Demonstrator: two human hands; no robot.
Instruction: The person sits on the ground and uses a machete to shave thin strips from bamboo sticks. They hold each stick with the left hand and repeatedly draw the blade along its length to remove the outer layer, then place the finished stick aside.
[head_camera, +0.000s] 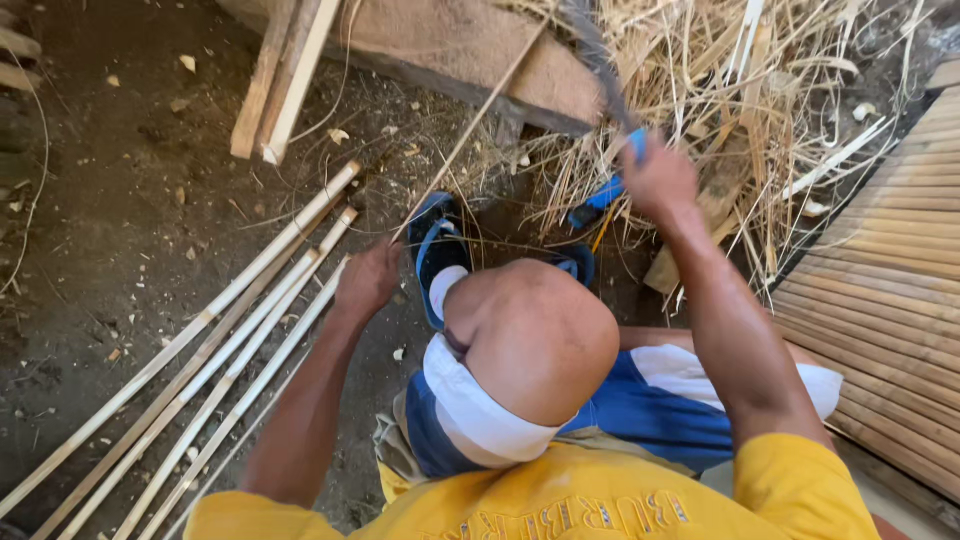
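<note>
A dirt floor (120, 200) carries everything here. Along its right edge lies a mat of flat bamboo slats (890, 300), laid side by side and running toward the near right corner. At the far right, a loose heap of dry straw and shavings (720, 90) spreads across the ground, with a pale wooden block (480, 45) lying just beside it at the far edge. Toward the left, a bundle of long split bamboo strips (220, 360) stretches from the near left corner up toward the middle. Two short wooden planks (280, 75) lean near the far edge, left of the block.

The person sits with a bare knee raised, in blue and white shorts and a yellow shirt, one foot in a blue sandal (435, 250) on the floor.

The left hand (368, 280) has its fingers closed round a thin bamboo stick (470, 125), which slants away toward the far edge over the block. The right hand (660, 180) is clenched on the blue handle of a knife (605, 70), whose dark blade rises blurred over the straw.

No packages, labels or signs show on the floor.
</note>
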